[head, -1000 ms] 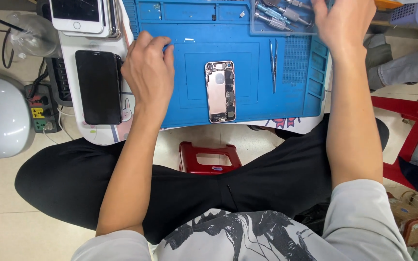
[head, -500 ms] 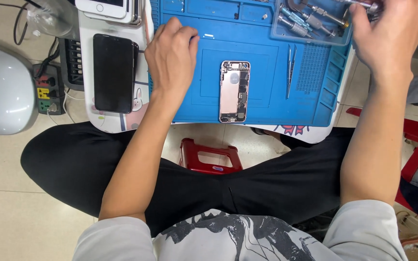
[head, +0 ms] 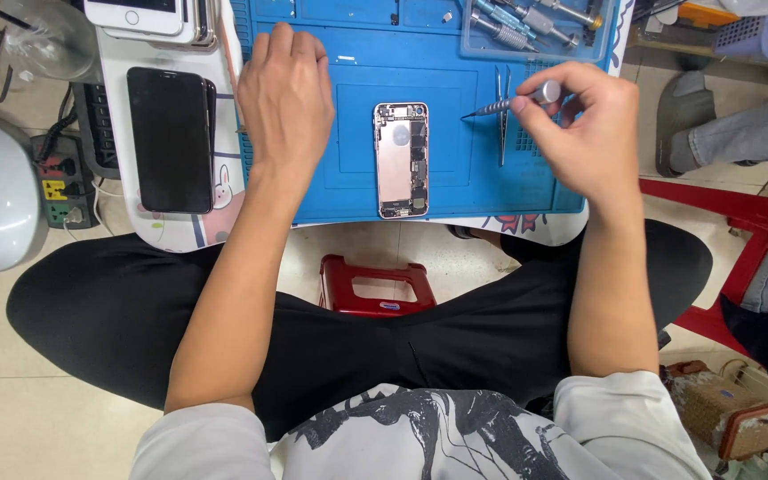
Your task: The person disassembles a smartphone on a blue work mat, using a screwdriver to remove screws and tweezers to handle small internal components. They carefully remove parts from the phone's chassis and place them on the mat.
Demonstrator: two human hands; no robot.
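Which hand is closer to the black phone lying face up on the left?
Left. The left hand rests flat just right of the black phone; the right hand holds a screwdriver far right.

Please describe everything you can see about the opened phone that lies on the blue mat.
The opened phone lies flat near the middle of the blue mat, long side pointing away from the person. Its screen is off, so the inside shows: a pale metal shell, a dark board along the right, small parts at both ends. Neither hand touches it; the left hand rests beside it, and the right hand holds a screwdriver.
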